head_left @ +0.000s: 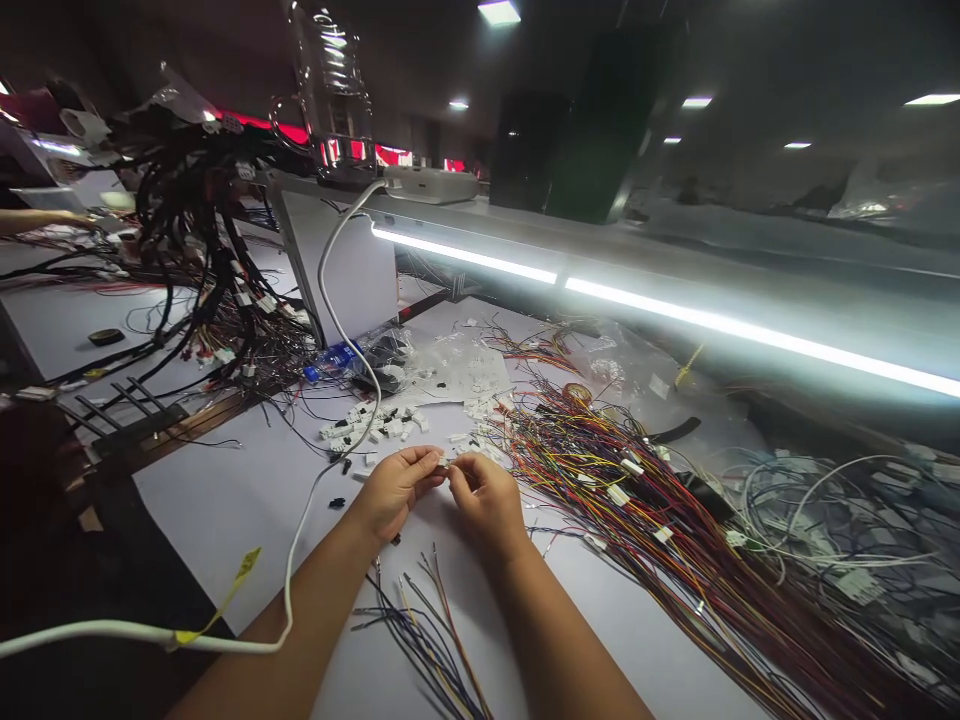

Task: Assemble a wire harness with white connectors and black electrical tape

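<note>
Over the white worktop, my left hand (395, 490) and my right hand (487, 498) meet with fingertips nearly touching. Both are closed in a pinch around something small and partly hidden, whose kind I cannot make out. Just beyond them lies a scatter of white plastic connectors (394, 425). Small black connectors (337, 503) rest left of my left hand. Between my forearms is a loose bunch of wires (431, 640) with bare terminal ends pointing away from me. Right of my right hand spreads a thick bundle of coloured wires (592, 460), some ending in white connectors.
A white cable (300, 520) runs down across the worktop and over my left forearm. Black harnesses (187, 220) hang at the left, near a blue-labelled bottle (334, 360). A lit tube lamp (750, 325) sits under the shelf. Another person's arm (37, 220) shows far left.
</note>
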`<state>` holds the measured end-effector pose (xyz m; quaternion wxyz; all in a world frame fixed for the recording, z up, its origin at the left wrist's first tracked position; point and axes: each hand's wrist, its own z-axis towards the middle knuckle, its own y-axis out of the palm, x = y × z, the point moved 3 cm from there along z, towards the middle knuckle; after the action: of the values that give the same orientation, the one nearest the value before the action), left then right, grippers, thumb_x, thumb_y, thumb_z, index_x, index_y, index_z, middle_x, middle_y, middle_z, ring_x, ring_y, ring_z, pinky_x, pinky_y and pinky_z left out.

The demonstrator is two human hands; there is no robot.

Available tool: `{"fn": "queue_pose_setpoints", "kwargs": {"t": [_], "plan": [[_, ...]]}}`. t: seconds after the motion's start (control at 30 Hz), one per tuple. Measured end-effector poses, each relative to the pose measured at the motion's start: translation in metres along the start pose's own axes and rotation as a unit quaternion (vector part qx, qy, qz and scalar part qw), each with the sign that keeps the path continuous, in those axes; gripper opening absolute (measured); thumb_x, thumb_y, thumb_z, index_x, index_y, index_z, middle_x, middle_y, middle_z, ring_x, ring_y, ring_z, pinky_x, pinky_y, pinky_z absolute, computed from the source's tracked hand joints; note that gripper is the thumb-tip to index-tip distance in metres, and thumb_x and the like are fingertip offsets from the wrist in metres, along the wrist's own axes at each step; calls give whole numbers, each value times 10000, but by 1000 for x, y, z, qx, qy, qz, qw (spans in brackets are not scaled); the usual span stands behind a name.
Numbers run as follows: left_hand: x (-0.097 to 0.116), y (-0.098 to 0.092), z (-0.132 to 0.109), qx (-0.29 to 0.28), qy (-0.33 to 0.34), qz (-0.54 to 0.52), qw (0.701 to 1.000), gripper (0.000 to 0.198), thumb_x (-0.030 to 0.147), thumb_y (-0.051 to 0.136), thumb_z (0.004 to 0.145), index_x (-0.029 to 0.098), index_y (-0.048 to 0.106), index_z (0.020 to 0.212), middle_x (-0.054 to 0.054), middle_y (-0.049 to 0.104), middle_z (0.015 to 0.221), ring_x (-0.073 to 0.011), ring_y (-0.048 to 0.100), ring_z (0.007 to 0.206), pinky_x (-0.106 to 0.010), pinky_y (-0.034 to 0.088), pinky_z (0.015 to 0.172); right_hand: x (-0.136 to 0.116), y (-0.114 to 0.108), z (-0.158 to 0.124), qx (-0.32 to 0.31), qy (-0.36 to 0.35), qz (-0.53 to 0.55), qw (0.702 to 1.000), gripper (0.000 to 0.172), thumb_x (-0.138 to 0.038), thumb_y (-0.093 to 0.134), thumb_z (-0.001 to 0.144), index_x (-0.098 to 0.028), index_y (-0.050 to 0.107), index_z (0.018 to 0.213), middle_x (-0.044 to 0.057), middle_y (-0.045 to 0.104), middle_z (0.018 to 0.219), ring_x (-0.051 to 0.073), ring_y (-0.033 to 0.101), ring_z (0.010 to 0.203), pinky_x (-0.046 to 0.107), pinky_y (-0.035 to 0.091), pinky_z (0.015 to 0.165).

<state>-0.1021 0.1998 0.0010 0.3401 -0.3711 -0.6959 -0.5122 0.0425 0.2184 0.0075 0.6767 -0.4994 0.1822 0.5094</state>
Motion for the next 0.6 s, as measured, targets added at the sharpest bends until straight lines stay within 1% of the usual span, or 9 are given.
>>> {"fn": "queue_pose_setpoints", "kwargs": {"t": [0.2, 0.3, 0.37, 0.43, 0.5, 0.6], "plan": [[0, 2, -3, -8, -3, 6, 1000, 158, 194, 799, 687, 105, 712, 785, -55, 685, 754, -121, 626, 692, -212, 503, 685, -5, 1, -2, -12, 5, -1, 1000, 141, -233, 519, 857, -210, 654, 825, 25, 689, 755, 147, 596, 641, 236, 415, 610], [0, 6, -6, -8, 2, -17, 1000, 190, 249, 780, 719, 144, 706, 859, -32, 680, 766, -120, 626, 734, -217, 492, 706, -5, 0, -2, -1, 13, 8, 1000, 156, -258, 508, 884, -211, 657, 874, 23, 692, 770, 150, 605, 659, 239, 429, 622], [-2, 11, -8, -19, -3, -31, 999, 223, 291, 748, 754, 157, 701, 926, -41, 685, 808, -131, 623, 761, -222, 482, 667, -4, 0, -2, 10, 15, 16, 1000, 184, -285, 489, 910, -209, 656, 918, 28, 695, 803, 151, 615, 691, 241, 447, 646], [-4, 14, -10, -36, -16, -39, 998, 230, 300, 732, 768, 127, 706, 918, -71, 687, 834, -143, 615, 750, -229, 464, 612, -6, -1, -2, 18, 12, 19, 1000, 198, -302, 491, 920, -207, 664, 936, 36, 685, 830, 153, 615, 728, 247, 458, 679], [-4, 15, -9, -44, -21, -52, 997, 212, 280, 726, 771, 110, 711, 896, -83, 686, 853, -148, 612, 756, -237, 460, 615, -10, -1, -2, 22, -10, -4, 1000, 192, -295, 512, 910, -208, 683, 923, 42, 652, 816, 160, 594, 744, 256, 455, 690], [4, 9, -6, -36, -8, -82, 996, 207, 271, 703, 787, 144, 709, 949, -55, 684, 874, -149, 615, 815, -256, 475, 696, -25, -4, 0, 36, -72, -77, 994, 196, -249, 514, 905, -216, 700, 957, 52, 596, 804, 176, 554, 765, 278, 450, 702]]}}
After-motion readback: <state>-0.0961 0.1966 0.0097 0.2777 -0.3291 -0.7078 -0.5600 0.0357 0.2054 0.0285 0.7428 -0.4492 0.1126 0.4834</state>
